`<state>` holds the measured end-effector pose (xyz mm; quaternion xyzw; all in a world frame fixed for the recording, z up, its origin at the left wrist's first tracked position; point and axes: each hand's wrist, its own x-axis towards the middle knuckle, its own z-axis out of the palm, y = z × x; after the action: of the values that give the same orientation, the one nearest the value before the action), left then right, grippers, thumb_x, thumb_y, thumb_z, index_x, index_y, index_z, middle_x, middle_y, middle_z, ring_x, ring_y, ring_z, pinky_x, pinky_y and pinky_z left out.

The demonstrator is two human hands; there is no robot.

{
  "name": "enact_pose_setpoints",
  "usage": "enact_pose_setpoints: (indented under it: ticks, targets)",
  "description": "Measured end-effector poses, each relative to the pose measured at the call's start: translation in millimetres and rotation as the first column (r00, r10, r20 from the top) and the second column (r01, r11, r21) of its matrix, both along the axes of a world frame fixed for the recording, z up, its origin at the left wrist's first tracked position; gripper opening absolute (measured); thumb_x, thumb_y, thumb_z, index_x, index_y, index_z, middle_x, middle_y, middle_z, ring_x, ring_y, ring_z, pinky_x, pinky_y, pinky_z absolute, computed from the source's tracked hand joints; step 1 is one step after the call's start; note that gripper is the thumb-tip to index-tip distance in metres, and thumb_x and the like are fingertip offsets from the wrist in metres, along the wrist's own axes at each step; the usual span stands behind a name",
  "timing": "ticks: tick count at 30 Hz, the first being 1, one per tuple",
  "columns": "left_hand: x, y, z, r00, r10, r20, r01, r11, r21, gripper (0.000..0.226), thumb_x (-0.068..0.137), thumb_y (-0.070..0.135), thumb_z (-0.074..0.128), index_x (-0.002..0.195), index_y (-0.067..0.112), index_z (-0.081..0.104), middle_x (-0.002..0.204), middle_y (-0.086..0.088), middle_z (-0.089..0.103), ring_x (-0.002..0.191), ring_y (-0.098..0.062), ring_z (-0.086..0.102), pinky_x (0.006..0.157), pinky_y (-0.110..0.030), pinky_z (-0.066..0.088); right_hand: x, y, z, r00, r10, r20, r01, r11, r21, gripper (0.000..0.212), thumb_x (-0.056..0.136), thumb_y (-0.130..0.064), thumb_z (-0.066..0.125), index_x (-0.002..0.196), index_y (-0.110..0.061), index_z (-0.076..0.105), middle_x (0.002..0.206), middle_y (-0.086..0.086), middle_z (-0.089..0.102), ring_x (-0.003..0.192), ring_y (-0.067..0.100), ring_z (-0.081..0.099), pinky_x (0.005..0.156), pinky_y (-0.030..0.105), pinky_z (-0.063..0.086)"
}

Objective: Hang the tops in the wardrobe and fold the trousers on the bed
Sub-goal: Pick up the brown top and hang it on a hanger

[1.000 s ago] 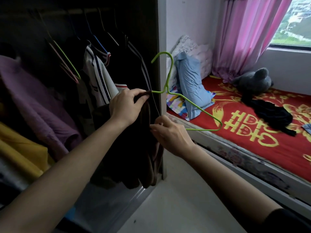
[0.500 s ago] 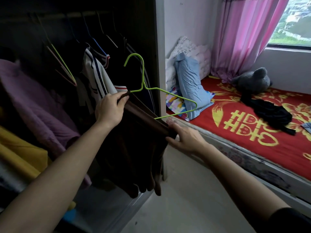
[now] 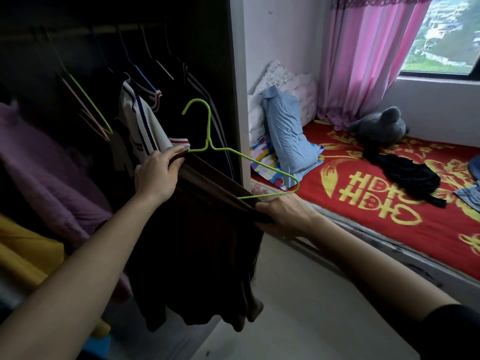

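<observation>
My left hand (image 3: 158,175) pinches one shoulder of the brown top (image 3: 197,255) together with the near end of the green hanger (image 3: 208,126). My right hand (image 3: 285,216) clamps thumb over fingers on the top's other shoulder, low and to the right. The top hangs between my hands just in front of the open wardrobe (image 3: 235,87), not yet on the rail (image 3: 104,31).

I judge the hanging part well begun but this piece unfinished. The hanger's right arm loops out bare beyond the cloth, so it needs seating before the hook goes up. Inside, a white striped top (image 3: 140,120) and darker pieces already hang. On the bed (image 3: 389,229) to the right lie a black garment (image 3: 410,175), a light blue shirt (image 3: 288,141) and a scrap of denim (image 3: 470,193) at the far right edge — none folded, as far as I can see.

The brown cloth looks soft, matte and heavy, falling in limp folds with an uneven hem. The hanger is thin coated wire, smooth and springy, with a narrow round hook — likely to slip inside a wide neckline.
</observation>
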<state>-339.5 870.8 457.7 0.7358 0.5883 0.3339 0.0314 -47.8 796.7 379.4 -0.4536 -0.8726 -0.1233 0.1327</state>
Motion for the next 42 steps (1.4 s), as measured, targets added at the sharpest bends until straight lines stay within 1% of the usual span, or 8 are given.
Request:
enact_pose_setpoints:
  ticks: [7,12,17,25,28,33,36,42]
  targets:
    - [0.0,2.5,-2.7,0.998,0.037,0.047,-0.033,0.995,-0.089,0.027,0.095,0.046,0.046,0.105,0.031,0.066,0.108,-0.004,0.061,0.11,-0.03,0.054,0.099,-0.05,0.037,17.5,1.7,-3.9,1.0,-0.017,0.026,0.015,0.997,0.075,0.024,0.088,-0.045,0.064,0.092,-0.021,0.064,0.096,0.002,0.064,0.065,0.021,0.063,0.051,0.021,0.025]
    - [10.3,-2.4,-4.6,0.997,0.066,0.043,-0.062,0.994,-0.089,0.071,0.077,0.091,0.031,0.075,0.025,0.056,0.087,0.002,0.063,0.095,-0.021,0.057,0.099,-0.052,0.037,13.3,0.5,-10.6,0.973,-0.053,-0.227,0.085,0.988,0.132,0.03,0.093,-0.049,0.05,0.106,-0.022,0.051,0.092,-0.001,0.062,0.067,0.022,0.064,0.053,0.023,0.028]
    - [12.8,-1.1,1.1,0.993,0.049,0.107,-0.047,0.999,-0.023,0.074,0.079,0.089,0.033,0.074,0.019,0.057,0.075,-0.001,0.062,0.081,-0.025,0.061,0.089,-0.053,0.048,-0.4,2.8,-10.2,0.581,-0.232,-0.78,0.345,0.938,-0.022,0.064,0.099,-0.042,0.053,0.146,-0.01,0.022,0.069,-0.001,0.065,0.065,0.029,0.065,0.058,0.039,0.046]
    - [13.4,2.8,-5.6,0.989,-0.03,0.142,0.027,0.999,0.027,0.072,0.089,0.076,0.038,0.075,0.006,0.052,0.065,-0.013,0.057,0.06,-0.028,0.057,0.06,-0.042,0.047,-8.3,7.5,11.6,0.196,-0.276,-0.941,0.334,0.921,-0.201,0.035,0.105,-0.043,0.038,0.121,-0.015,0.051,0.069,0.004,0.059,0.062,0.028,0.063,0.063,0.049,0.051]
    - [19.1,2.2,-7.4,0.982,-0.087,0.167,0.083,0.996,0.028,0.064,0.091,0.073,0.039,0.068,0.013,0.04,0.061,-0.006,0.044,0.056,-0.026,0.047,0.055,-0.037,0.037,-7.9,7.9,13.0,0.305,-0.262,-0.916,0.341,0.928,-0.152,0.032,0.107,-0.026,0.042,0.101,-0.009,0.068,0.073,-0.013,0.062,0.067,0.003,0.061,0.067,0.031,0.046]
    - [43.7,-2.6,-5.1,0.97,-0.045,0.239,0.052,0.998,-0.023,0.071,0.08,0.087,0.034,0.058,0.02,0.037,0.053,0.006,0.04,0.049,-0.016,0.044,0.051,-0.028,0.033,-16.1,7.3,1.4,0.48,-0.268,-0.835,0.28,0.949,-0.144,0.027,0.105,-0.024,0.047,0.095,-0.012,0.069,0.076,-0.017,0.063,0.067,-0.002,0.061,0.065,0.011,0.037]
    - [48.1,-0.6,-5.0,0.955,0.045,0.292,-0.037,0.999,-0.034,0.065,0.086,0.074,0.048,0.051,0.02,0.034,0.045,0.006,0.035,0.042,-0.016,0.038,0.047,-0.025,0.029,-17.3,6.1,-5.4,0.534,-0.199,-0.821,0.195,0.975,-0.109,0.018,0.103,-0.027,0.052,0.114,-0.014,0.059,0.071,-0.009,0.064,0.063,0.005,0.058,0.061,0.018,0.036]
    - [28.7,7.9,-7.8,0.962,0.144,0.233,-0.146,0.989,-0.008,0.051,0.1,0.04,0.041,0.056,0.015,0.037,0.051,-0.001,0.039,0.046,-0.021,0.038,0.046,-0.03,0.021,-3.6,-7.1,-29.3,0.896,-0.073,-0.437,0.109,0.992,0.058,0.065,0.089,-0.047,0.065,0.142,-0.022,0.037,0.092,-0.006,0.072,0.084,0.016,0.07,0.059,0.031,0.054]
